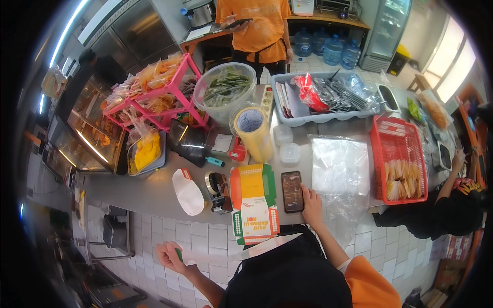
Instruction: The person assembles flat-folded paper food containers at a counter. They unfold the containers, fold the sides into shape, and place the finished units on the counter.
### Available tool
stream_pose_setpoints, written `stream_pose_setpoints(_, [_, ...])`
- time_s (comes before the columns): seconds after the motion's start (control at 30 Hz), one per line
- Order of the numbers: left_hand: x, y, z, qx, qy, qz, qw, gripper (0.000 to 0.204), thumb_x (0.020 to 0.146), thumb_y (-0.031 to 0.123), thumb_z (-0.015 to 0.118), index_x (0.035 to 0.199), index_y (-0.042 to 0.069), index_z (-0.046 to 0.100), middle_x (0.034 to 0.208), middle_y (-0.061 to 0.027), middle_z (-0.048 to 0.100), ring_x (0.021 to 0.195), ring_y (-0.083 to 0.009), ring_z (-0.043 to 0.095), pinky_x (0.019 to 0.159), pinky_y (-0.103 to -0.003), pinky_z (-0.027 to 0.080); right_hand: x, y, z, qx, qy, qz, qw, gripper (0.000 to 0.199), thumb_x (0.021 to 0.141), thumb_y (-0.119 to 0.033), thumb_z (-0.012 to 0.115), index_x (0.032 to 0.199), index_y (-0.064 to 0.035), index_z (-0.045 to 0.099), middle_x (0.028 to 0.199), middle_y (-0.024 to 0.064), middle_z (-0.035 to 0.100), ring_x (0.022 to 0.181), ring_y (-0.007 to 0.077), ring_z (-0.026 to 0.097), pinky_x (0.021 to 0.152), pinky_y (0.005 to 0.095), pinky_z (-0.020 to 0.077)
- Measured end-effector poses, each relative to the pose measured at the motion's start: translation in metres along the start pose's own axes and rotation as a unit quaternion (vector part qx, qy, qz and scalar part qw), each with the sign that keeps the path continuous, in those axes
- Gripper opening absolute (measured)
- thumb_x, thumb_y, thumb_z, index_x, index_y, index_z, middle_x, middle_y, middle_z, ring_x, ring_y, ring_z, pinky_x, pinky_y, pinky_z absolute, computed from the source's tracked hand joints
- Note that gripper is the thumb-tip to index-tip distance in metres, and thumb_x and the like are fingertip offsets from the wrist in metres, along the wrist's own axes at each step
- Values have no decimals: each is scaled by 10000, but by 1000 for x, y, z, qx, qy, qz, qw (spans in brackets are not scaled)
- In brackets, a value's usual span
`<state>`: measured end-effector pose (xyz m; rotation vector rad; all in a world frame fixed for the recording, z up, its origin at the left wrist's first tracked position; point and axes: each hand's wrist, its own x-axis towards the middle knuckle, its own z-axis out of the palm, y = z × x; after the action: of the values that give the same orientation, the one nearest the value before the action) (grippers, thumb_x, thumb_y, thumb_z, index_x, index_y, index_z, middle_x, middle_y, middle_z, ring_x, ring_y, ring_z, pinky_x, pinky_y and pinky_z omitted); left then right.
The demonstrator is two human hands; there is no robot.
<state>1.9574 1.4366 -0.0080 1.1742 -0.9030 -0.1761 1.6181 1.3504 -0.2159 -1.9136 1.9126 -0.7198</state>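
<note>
My left hand is closed, held off the table's front edge at the lower left. A small green piece shows at its fingers, and a long pale strip stretches right across my black apron; what exactly I hold is unclear. My right hand rests with fingers extended beside the right edge of a dark-screened phone. Left of the phone lies an unfolded food carton in orange, white and green, its near end over the table edge. Beside that stands a black tape dispenser.
A white paper sleeve, tape rolls, clear plastic bags and a red basket of packets share the table. Behind stand a tub of green vegetables and a grey-blue tray. Other people stand opposite and at right.
</note>
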Motion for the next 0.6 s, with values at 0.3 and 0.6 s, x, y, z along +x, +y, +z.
stream_pose_setpoints(0.3, [-7,5,-7,-25,-3,-9,1000,294,910,118,519,695,116,319,573,33,300,510,-38,278,485,-215,200,-9,5,-4,19,-24,-26,999,605,697,95,487,1257,-133,492,1249,150,507,1070,363,486,921,434,395])
stream_pose_setpoints(0.6, [-11,5,-8,-26,0,-2,1000,291,914,112,521,695,110,330,571,32,309,514,-41,286,493,-214,210,-29,9,0,3,-42,-68,997,622,672,100,513,1235,-163,507,1356,185,431,1209,384,427,997,451,357])
